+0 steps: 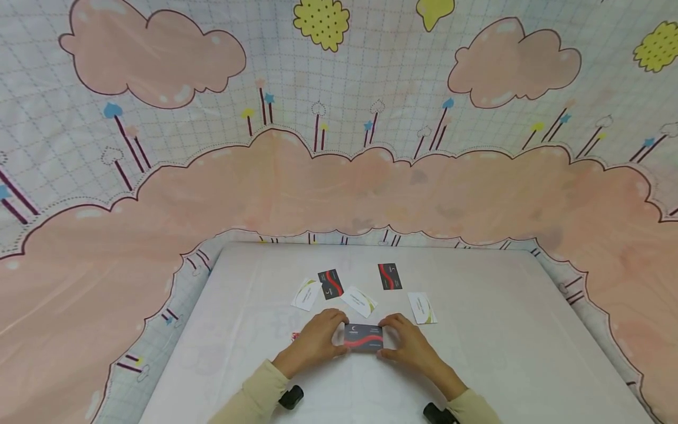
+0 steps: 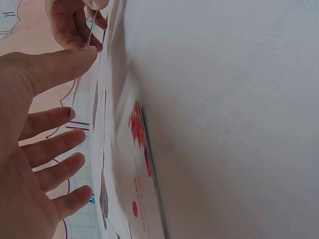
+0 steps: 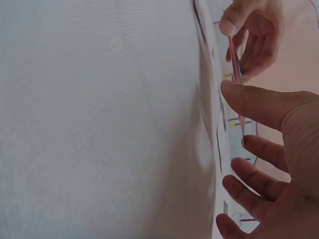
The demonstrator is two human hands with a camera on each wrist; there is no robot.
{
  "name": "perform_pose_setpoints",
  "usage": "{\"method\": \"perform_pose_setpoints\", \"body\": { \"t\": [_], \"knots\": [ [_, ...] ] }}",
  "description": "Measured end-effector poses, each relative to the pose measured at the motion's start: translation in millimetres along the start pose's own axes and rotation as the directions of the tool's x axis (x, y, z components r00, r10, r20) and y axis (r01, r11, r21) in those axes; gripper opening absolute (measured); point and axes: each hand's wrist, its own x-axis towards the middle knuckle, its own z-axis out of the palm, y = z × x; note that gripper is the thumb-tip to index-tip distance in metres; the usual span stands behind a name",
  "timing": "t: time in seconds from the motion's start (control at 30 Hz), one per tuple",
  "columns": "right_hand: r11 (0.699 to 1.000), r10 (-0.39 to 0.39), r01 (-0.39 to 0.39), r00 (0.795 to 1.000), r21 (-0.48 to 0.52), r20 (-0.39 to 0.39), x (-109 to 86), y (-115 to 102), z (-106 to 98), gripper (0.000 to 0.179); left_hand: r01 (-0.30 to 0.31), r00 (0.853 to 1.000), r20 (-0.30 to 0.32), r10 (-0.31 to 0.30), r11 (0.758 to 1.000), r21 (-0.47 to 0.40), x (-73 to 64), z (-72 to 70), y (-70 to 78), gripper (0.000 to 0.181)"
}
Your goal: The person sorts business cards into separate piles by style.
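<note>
A dark grey business card (image 1: 363, 338) with a red wavy stripe is held above the white table, its printed face toward the head view. My left hand (image 1: 316, 338) pinches its left end between thumb and index finger. At the right end, my right hand (image 1: 410, 344) pinches it the same way. Both wrist views show the card (image 3: 236, 64) edge-on, with the other fingers spread apart. Beside my left hand lies a white card with a red pattern (image 2: 139, 189), mostly hidden by that hand in the head view.
Farther back on the table (image 1: 503, 330) lie two dark cards, one at left (image 1: 331, 284) and one at right (image 1: 390, 277). White cards lie near them: a left one (image 1: 305, 295), a middle one (image 1: 360, 301) and a right one (image 1: 422, 308). A cloud-patterned cloth (image 1: 339, 188) hangs behind.
</note>
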Motion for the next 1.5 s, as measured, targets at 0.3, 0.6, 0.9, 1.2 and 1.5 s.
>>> {"method": "perform_pose_setpoints", "body": {
  "t": [0.3, 0.6, 0.9, 1.2, 1.5],
  "knots": [
    [1.000, 0.000, 0.001, 0.999, -0.020, 0.032, 6.5, -3, 4, 0.051, 0.012, 1.000, 0.021, -0.012, 1.000, -0.024, -2.1, 2.0, -9.4, 0.050],
    [0.999, 0.046, -0.046, 0.996, -0.012, 0.078, 9.9, -2, 8, 0.051, 0.029, 0.998, 0.055, -0.028, 0.999, -0.022, -3.6, 4.8, -12.2, 0.050],
    [0.996, 0.007, -0.001, 0.998, -0.088, 0.066, 12.2, -1, 12, 0.051, 0.052, 0.995, 0.082, -0.054, 0.998, 0.026, -5.8, 2.7, -10.5, 0.049],
    [0.994, 0.026, -0.016, 0.996, -0.111, 0.090, 11.9, -2, 12, 0.052, 0.062, 0.994, 0.085, -0.064, 0.998, 0.027, -6.0, 5.0, -11.1, 0.051],
    [0.995, 0.087, -0.083, 0.994, -0.057, 0.067, 4.9, -6, 0, 0.055, 0.061, 0.997, 0.042, -0.062, 0.998, 0.019, -10.5, 1.1, -11.5, 0.050]
  ]
}}
